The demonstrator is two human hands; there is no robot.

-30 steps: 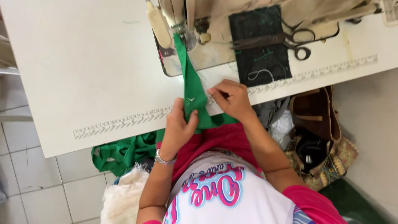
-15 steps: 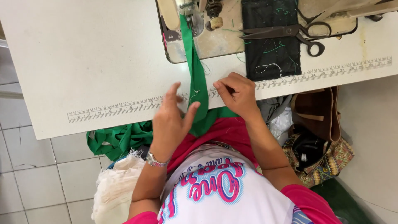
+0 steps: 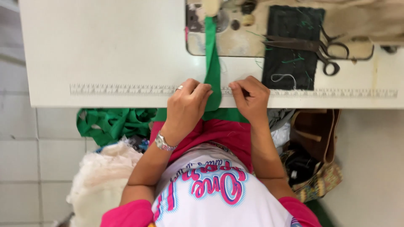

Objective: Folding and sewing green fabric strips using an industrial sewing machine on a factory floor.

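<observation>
Midway, judged — green fabric strip point(image 3: 212, 67) partly fed under the sewing machine point(image 3: 219, 17).
Left hand point(image 3: 187, 105) and right hand point(image 3: 250, 98) pinch the strip's near end at the desk point(image 3: 105, 50) edge, fingers closed on cloth; more green fabric point(image 3: 111, 124) hangs below left, unsewn. Scissors point(image 3: 320, 48) on a dark pad point(image 3: 292, 46), far right — nothing blocks the feed.

One green fabric strip point(image 3: 212, 67), one pair of scissors point(image 3: 313, 48), two hands.
</observation>
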